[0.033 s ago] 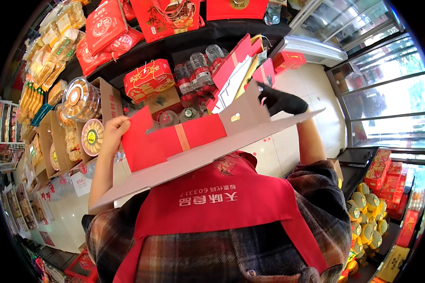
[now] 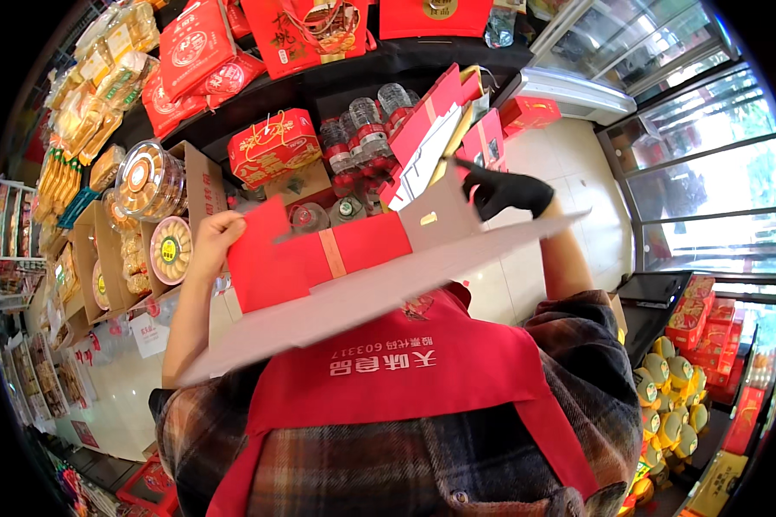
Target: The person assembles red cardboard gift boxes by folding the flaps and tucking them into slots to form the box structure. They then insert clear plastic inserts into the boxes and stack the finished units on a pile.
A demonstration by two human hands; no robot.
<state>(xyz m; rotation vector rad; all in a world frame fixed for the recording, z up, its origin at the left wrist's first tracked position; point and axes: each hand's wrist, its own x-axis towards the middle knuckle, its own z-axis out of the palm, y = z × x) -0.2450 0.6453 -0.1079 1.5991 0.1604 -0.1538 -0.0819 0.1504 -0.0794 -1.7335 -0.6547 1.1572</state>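
Gripping the flattened cardboard box (image 2: pixel 362 276) at opposite edges, bare left hand (image 2: pixel 215 237) and gloved right hand (image 2: pixel 504 191) close their fingers on a light, floppy sheet best held near its folds.

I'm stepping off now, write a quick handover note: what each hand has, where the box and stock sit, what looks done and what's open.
Left hand: bare, grip on the left end of the red flat box, at its red flap.
Right hand: black glove, grip on the box's far right edge by the upright flap.
The box is held up flat at chest height over the red apron, white underside toward the camera, flaps partly raised.
Behind it: shelf with bottles, a red gift box, and cookie tubs on the left.
Done: box is lifted and partly unfolded.
Left: box is not yet formed; nothing is inside that I can see.
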